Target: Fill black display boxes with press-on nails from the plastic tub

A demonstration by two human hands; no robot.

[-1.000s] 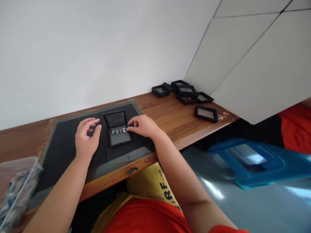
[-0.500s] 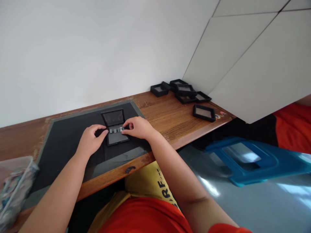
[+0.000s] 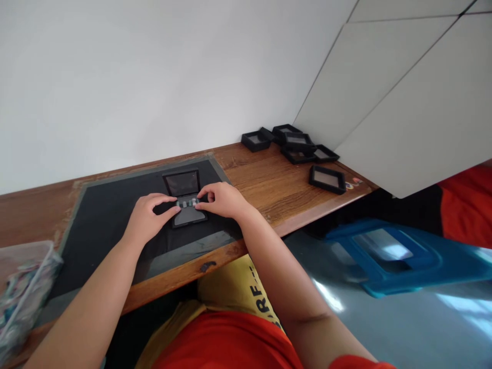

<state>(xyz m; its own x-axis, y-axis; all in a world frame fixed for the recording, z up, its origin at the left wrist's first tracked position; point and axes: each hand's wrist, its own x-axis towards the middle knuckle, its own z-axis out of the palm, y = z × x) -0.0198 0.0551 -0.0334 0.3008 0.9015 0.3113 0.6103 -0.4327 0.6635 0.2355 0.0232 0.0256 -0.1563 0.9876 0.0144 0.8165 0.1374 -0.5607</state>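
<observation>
An open black case [image 3: 186, 201] lies on a dark mat [image 3: 103, 220] on the wooden table [image 3: 269, 184]. A row of small pale pieces [image 3: 187, 203] sits across its middle. The left hand [image 3: 148, 221], at the case's 9 o'clock, has curled fingers with fingertips touching the row's left end. The right hand [image 3: 223, 200], at 3 o'clock, pinches narrowly at the row's right end. Empty black cases [image 3: 295, 146] cluster well apart at 2 o'clock. A clear bag [image 3: 23, 287] rests at 8 o'clock.
</observation>
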